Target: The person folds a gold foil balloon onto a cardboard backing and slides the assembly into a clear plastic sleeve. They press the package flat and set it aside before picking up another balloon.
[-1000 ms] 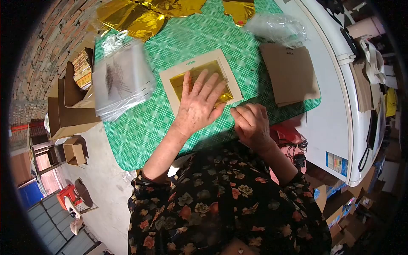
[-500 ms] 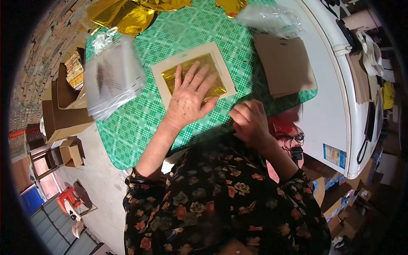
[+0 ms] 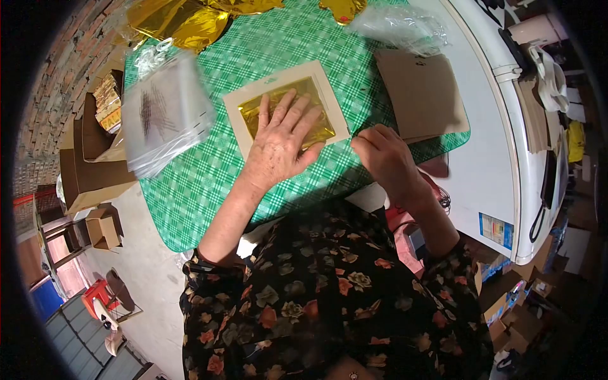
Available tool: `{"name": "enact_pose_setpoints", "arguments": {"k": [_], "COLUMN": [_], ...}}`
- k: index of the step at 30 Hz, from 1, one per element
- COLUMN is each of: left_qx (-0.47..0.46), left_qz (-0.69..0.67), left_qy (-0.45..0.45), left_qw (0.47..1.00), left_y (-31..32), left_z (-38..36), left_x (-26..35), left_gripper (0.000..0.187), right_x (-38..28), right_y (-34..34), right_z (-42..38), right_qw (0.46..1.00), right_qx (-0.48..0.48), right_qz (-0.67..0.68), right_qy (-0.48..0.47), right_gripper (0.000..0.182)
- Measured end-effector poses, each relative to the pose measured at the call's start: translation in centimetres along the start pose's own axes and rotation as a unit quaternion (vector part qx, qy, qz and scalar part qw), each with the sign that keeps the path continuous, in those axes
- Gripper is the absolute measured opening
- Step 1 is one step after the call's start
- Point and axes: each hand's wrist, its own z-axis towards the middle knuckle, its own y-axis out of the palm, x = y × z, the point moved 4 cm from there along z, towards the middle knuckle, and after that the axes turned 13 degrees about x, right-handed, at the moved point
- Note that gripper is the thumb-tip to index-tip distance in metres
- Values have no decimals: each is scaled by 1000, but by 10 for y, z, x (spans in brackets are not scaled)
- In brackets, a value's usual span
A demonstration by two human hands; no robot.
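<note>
A square tan cardboard piece (image 3: 239,135) lies on the green checked tablecloth, with a gold foil sheet (image 3: 322,128) on its middle. My left hand (image 3: 283,136) rests flat over the foil, fingers spread. Just off the cardboard's lower right corner is my right hand (image 3: 384,154), its fingers curled together; anything between them is too small to make out. To the right lies a stack of tan cardboard (image 3: 424,95). Clear plastic sleeves (image 3: 166,117) are piled at the left.
Gold foil (image 3: 183,25) and a clear plastic bag (image 3: 402,28) lie at the table's far side. An open cardboard box (image 3: 95,171) stands left of the table. A white appliance (image 3: 487,158) borders the right side.
My right hand has moved slightly right and up, nearer the cardboard's lower right corner level. My left hand stays flat on the foil.
</note>
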Motion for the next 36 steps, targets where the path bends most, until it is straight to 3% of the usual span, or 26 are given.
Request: {"name": "enact_pose_setpoints", "arguments": {"k": [7,16,25,31,34,36], "left_qx": [1,-1,-1,-1,-1,1], "left_qz": [-2,-9,-12,-11,-13,-16], "left_qy": [2,-1,-6,-1,-3,-3], "left_qw": [1000,1000,1000,1000,1000,1000], "left_y": [0,-1,0,-1,-1,-2], "left_z": [1,1,1,1,1,2], "left_x": [-1,-1,-2,-1,-1,-1], "left_gripper": [66,66,66,65,65,65], "right_x": [-3,4,11,10,9,7], "right_y": [2,10,11,1,4,5], "right_z": [16,20,4,9,12,16], "right_qw": [997,993,992,997,993,994], "right_qx": [-60,-95,-117,-43,-104,-89], "right_qz": [-12,10,22,56,35,33], "right_qy": [-43,-66,-42,-25,-34,-47], "right_gripper": [13,39,21,15,18,15]}}
